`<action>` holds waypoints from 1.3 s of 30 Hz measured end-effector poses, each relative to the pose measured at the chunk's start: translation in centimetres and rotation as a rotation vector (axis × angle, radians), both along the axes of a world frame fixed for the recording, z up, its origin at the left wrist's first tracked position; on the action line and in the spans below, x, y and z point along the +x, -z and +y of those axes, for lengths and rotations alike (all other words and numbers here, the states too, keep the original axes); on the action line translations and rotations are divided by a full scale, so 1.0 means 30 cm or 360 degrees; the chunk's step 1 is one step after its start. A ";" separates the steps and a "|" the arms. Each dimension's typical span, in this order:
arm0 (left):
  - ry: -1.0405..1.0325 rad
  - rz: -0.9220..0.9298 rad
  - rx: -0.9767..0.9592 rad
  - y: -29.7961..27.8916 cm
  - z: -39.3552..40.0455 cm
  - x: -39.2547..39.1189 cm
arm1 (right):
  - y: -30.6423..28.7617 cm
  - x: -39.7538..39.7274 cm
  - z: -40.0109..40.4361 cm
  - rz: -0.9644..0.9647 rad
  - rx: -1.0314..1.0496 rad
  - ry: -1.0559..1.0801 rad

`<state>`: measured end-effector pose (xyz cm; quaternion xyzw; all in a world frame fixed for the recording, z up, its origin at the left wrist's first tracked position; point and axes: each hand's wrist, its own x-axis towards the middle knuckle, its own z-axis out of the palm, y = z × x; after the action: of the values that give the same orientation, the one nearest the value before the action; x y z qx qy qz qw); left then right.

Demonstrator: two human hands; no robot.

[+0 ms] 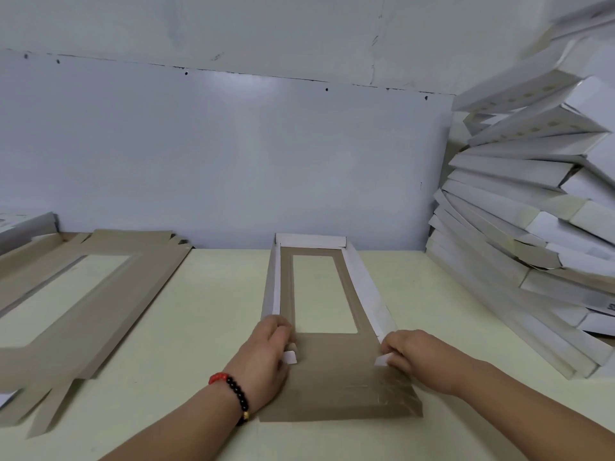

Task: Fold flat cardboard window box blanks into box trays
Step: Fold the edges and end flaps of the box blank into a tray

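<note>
Partly folded blank lies flat at the middle of the counter, far end touching the back wall. Two long side walls and the far end wall stand up, white faces inward; near end panel lies flat, brown, toward the front edge.

Handling, by judgement: thin card, light, stiff only along the creases, easily dented around the window cut-out. Best taken at the corner tabs and fold lines, not the window frame.

Left hand lies over the near left corner, wrist down on the counter, fingers curled round a small white tab. Right hand mirrors it at the near right corner, fingertips pinching the other tab. Both forearms reach in from the front edge.

Flat blanks lie at the left; finished trays are stacked at the right edge.
</note>
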<state>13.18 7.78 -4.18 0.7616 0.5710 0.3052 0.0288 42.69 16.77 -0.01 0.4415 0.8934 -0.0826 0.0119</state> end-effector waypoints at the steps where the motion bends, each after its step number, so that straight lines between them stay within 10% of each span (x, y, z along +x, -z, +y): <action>1: 0.0033 -0.0090 0.0002 0.002 0.000 -0.019 | -0.001 0.004 0.000 0.0022 -0.0014 0.0009; 5: 0.0072 -0.0275 -0.0010 -0.001 -0.017 -0.073 | 0.003 0.004 0.001 0.0031 0.0024 0.0028; 16: -0.0168 0.0344 -0.0330 -0.014 0.008 -0.152 | 0.000 -0.021 -0.003 -0.0025 0.0111 0.0056; 39: -0.0184 0.0215 -0.0226 0.011 -0.005 -0.117 | 0.062 -0.049 -0.018 0.0546 0.0200 0.0256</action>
<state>9.67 7.63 -4.52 0.7423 0.6347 0.2132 0.0264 41.21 16.25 -1.87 0.4907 0.8476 -0.1014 -0.1747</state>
